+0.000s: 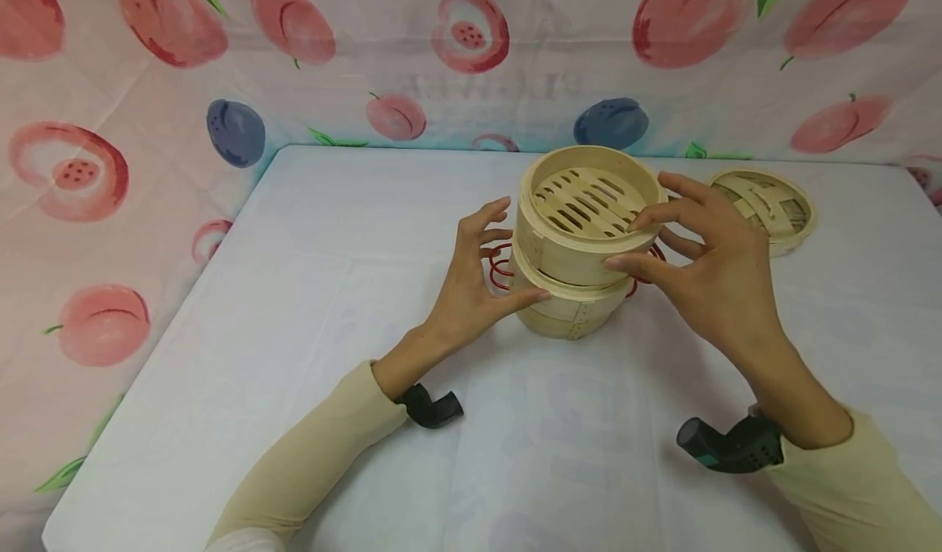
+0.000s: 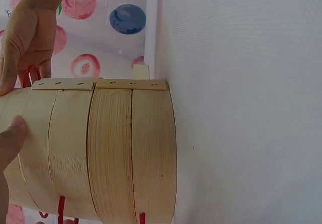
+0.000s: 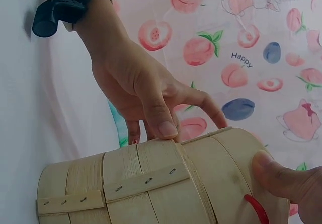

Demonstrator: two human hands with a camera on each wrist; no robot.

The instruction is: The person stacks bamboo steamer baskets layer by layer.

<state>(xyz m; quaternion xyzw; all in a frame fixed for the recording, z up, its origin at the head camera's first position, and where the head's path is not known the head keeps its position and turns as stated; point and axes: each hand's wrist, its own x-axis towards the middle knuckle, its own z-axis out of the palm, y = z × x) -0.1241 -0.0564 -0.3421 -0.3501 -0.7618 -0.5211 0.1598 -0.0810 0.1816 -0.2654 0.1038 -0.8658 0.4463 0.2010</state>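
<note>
A round bamboo steamer basket [image 1: 559, 253] with a slatted floor tops a stack in the head view. My right hand [image 1: 714, 266] grips it from the right, thumb on its front wall and a finger over its rim. It looks slightly offset from the lower baskets [image 1: 574, 319], with a dark gap along the front seam. Stapled strips on the lower baskets [image 3: 70, 201] show in the right wrist view. On the left, my left hand [image 1: 467, 290] holds the lower part of the stack, its thumb across the front near the seam. Its other fingers are partly hidden behind.
Behind my right hand lies a woven bamboo lid [image 1: 791, 217] with a strap handle. Red cord loops [image 1: 500, 267] stick out at the stack's sides. A white-covered table [image 1: 331, 249] meets a fruit-print cloth [image 1: 294, 86] at its back and left.
</note>
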